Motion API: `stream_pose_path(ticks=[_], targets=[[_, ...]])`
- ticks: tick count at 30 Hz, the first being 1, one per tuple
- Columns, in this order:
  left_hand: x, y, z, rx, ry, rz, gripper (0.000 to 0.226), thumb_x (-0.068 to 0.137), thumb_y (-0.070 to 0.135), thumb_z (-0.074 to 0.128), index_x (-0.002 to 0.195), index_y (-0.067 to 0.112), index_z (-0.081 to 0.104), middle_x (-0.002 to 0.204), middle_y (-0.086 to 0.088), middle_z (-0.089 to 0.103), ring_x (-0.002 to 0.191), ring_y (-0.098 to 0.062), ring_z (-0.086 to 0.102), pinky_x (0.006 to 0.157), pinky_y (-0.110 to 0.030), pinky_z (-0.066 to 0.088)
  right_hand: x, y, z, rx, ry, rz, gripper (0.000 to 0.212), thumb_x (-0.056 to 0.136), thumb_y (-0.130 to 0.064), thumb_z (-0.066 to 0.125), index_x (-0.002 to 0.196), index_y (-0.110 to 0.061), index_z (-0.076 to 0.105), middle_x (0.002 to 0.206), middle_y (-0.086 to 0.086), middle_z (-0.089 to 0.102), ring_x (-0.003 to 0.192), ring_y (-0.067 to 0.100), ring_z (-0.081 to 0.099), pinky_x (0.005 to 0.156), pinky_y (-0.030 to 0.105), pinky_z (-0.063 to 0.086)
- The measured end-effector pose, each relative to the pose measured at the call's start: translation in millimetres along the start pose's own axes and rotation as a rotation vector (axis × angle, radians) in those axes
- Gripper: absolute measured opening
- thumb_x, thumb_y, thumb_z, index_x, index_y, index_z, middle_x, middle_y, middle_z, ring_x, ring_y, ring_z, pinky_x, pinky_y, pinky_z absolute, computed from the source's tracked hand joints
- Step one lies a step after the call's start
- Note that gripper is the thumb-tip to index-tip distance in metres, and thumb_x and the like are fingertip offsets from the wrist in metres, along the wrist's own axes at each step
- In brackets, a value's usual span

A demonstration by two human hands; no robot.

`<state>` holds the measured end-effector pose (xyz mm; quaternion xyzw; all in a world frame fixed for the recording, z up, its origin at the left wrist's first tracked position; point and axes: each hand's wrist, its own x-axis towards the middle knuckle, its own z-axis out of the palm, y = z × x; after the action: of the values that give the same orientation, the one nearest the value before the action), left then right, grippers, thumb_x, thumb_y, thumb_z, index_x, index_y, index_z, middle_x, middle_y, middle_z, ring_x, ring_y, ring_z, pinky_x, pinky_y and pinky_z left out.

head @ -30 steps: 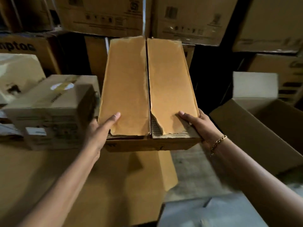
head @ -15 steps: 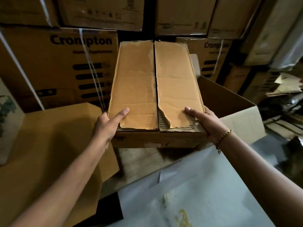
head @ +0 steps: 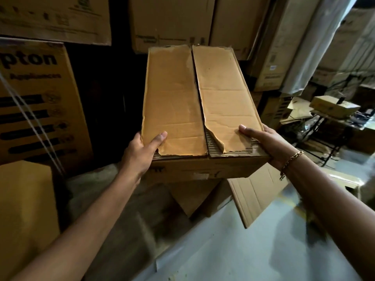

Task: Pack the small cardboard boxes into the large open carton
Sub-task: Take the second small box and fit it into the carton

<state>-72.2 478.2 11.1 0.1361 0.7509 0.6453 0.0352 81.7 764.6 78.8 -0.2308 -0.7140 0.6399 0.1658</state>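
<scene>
I hold a long, flat cardboard box in mid-air in front of me, its two top flaps closed with a seam down the middle and the near corners torn. My left hand grips its near left corner, thumb on top. My right hand, with a gold bracelet at the wrist, grips the near right corner the same way. Below the box, a flap of the large carton sticks out to the right; the carton's opening is hidden behind the box I carry.
Stacked printed cartons rise on the left and behind. A plain brown box stands at the lower left. A grey floor lies at the lower right. A metal stand with a small box is at the far right.
My view and the held box have swung to the right. The open carton that was beside the box is now mostly hidden beneath it. Both hands keep the same grip.
</scene>
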Motion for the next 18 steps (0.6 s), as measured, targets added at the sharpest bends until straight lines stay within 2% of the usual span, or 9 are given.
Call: stream_pose_path(ticks=[2,6,10,12,14,18], targets=[[21,5,25,0.015,-0.016,0.013,0.079,0.06,0.083,0.062,0.119,0.031,0.057,0.115,0.004,0.069,0.106,-0.02,0.065,0.099,-0.046,0.052,25,-4,-17,-0.024,0.01,0.007,0.085,0.058,-0.045,0.087,0.132,-0.02,0.054,0.116,0.008,0.072,0.101,0.024,0.072,0.08,0.035,0.061],[55,13,68,0.03,-0.041,0.017,0.076,0.061,0.084,0.062,0.118,0.034,0.054,0.116,0.002,0.068,0.106,-0.021,0.064,0.098,-0.046,0.052,69,-6,-50,-0.013,0.001,0.054,0.071,0.072,-0.036,0.079,0.135,-0.019,0.052,0.118,0.01,0.07,0.096,0.023,0.072,0.066,0.029,0.061],[80,16,106,0.033,-0.036,0.021,0.062,0.072,0.075,0.068,0.117,0.036,0.054,0.115,0.004,0.068,0.107,-0.02,0.064,0.1,-0.045,0.051,114,-5,-83,-0.028,-0.039,0.084,0.073,0.065,-0.043,0.084,0.129,-0.023,0.056,0.117,0.013,0.071,0.093,0.026,0.072,0.069,0.036,0.063],[88,19,125,0.033,-0.023,0.016,0.068,0.063,0.082,0.064,0.113,0.038,0.055,0.114,0.006,0.069,0.106,-0.019,0.065,0.1,-0.045,0.051,137,-6,-100,-0.019,-0.079,0.095,0.073,0.063,-0.043,0.086,0.127,-0.023,0.057,0.117,0.014,0.071,0.089,0.026,0.073,0.065,0.035,0.062],[93,21,145,0.042,-0.01,0.006,0.075,0.056,0.087,0.06,0.113,0.039,0.055,0.115,0.007,0.069,0.107,-0.02,0.064,0.101,-0.046,0.05,160,-7,-117,-0.007,-0.11,0.108,0.066,0.07,-0.039,0.082,0.128,-0.021,0.055,0.114,0.015,0.071,0.079,0.023,0.073,0.058,0.031,0.061],[99,20,194,0.075,0.052,-0.013,0.078,0.056,0.09,0.058,0.117,0.041,0.052,0.116,0.007,0.067,0.108,-0.02,0.063,0.1,-0.048,0.05,210,0,-158,-0.031,-0.184,0.124,0.076,0.07,-0.04,0.082,0.135,-0.019,0.049,0.109,0.015,0.071,0.069,0.022,0.073,0.053,0.03,0.059]])
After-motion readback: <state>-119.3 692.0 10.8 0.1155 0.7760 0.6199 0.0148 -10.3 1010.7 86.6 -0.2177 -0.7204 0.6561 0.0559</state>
